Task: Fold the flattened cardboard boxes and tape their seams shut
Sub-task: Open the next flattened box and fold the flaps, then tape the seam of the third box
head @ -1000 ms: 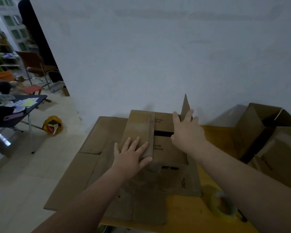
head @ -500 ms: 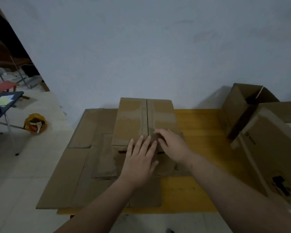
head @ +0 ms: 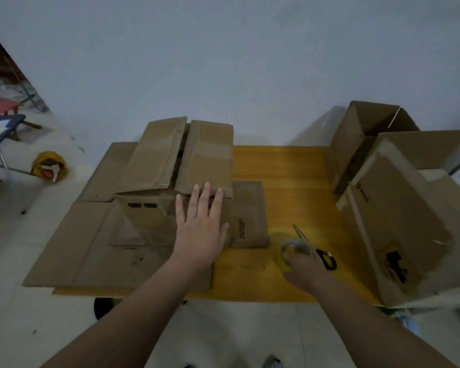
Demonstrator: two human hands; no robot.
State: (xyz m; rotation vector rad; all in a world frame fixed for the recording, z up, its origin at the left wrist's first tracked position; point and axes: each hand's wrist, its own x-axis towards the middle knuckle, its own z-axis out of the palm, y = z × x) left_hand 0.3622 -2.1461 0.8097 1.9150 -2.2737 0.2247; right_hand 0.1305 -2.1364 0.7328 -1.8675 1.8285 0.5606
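- Centre of counter [head: 290, 176]: one box [head: 154, 216] stands folded up on a sheet of flattened cardboard [head: 72, 240] that covers the counter's left half and overhangs its left edge.
- Box top: left flap [head: 157, 152] and right flap [head: 207, 155] are both turned in. A dark gap runs between them and the seam carries no tape. The left flap's near corner sits slightly raised.
- Left hand [head: 201, 224]: grip open, fingers straight and together. Palm lies flat on the box's near face, and the fingertips reach over the near edge of the right flap and press on it.
- Right hand [head: 307, 269]: down on the counter to the right of the box, at the tape roll [head: 294, 249]. This area is blurred, so I cannot tell whether the grip has closed on the roll or only touches it.
- Scissors [head: 323, 252]: lying on the counter just beside the roll, on its far-right side. Black handles are toward the person and the blades point away.
- Right end of counter: an open box [head: 356, 134] stands at the back near the wall [head: 223, 62]. In front of it a taped box [head: 398, 221] leans tilted, with pale tape strips along its edges.
- Floor [head: 24, 261], left: a yellow bag [head: 49, 167], and further back a dark table [head: 3, 126] and a red stool [head: 0, 106].
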